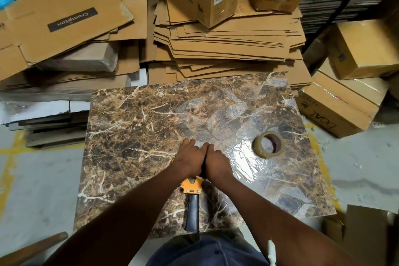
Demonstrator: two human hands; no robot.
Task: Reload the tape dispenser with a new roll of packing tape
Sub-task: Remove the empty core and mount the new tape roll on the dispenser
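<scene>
Where marble-patterned tabletop (pixel 133 119) glints: both hands' fingers clamped over yellow dispenser (pixel 192 185), glossy tape ring (pixel 268 144) apart.

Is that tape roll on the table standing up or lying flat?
Lying flat. The roll rests on its side face on the table, its core hole facing up, apart from both hands.

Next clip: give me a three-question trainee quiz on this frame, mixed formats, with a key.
1. True or false: the tape roll is mounted on the tape dispenser.
2. Where does the roll lie? A) on the marble-pattern table, beside the right hand B) on the floor C) on a box
3. Fill in: the left hand and right hand cover the dispenser's ____ end.

Key: 1 false; 2 A; 3 front (head).
</scene>
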